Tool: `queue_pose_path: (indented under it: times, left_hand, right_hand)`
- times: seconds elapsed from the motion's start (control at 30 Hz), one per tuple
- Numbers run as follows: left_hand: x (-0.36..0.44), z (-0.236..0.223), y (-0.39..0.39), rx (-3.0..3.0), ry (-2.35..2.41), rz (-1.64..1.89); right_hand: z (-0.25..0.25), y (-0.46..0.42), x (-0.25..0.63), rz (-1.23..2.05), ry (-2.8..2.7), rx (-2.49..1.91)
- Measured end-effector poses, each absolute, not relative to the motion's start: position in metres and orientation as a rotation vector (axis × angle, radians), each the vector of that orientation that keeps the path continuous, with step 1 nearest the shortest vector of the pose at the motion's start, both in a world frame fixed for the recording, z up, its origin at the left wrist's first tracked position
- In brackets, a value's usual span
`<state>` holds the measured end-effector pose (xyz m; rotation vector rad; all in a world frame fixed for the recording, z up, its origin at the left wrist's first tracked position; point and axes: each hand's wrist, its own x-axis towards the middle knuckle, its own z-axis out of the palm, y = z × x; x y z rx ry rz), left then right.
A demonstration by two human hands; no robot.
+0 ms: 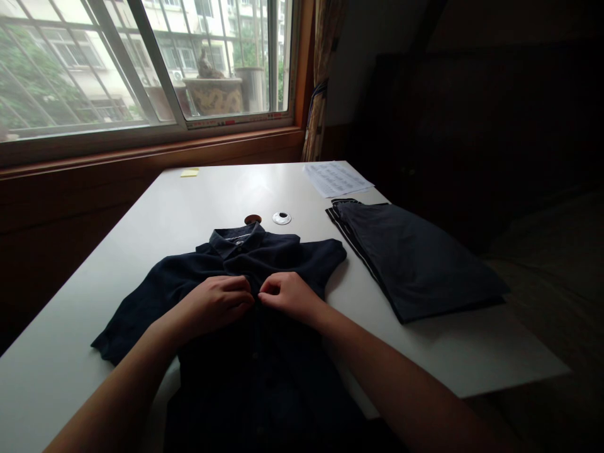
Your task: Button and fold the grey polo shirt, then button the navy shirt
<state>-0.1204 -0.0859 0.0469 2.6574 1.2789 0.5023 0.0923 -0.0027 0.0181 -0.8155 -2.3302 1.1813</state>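
Observation:
A dark navy short-sleeved shirt (283,352) with a collar lies front up on the white table, its collar toward the window. My left hand (219,299) and my right hand (287,296) meet at the front placket below the collar. Both have their fingers pinched on the fabric there, nearly touching each other. Whether a button sits between the fingertips is too dark and small to tell. The lower part of the shirt runs toward me in deep shadow.
Folded dark trousers (419,258) with a striped waistband lie to the right. Behind them are printed papers (337,178). A yellow sticky note (189,172) is at the far left. Past the collar, the white table (117,233) has a round hole (253,219) and a silver grommet (282,218).

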Motion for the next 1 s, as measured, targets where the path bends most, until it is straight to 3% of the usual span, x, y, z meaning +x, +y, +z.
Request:
queue_pose_path:
  times: [0.4, 1.0]
  left_hand:
    - [-0.119, 0.039, -0.086, 2.668, 1.3, 0.604]
    - [-0.12, 0.042, -0.089, 2.825, 1.267, 0.824]
  right_hand:
    - [0.019, 0.009, 0.098, 1.614, -2.167, -0.871]
    - [0.024, 0.013, 0.1, 1.891, -1.928, -0.879]
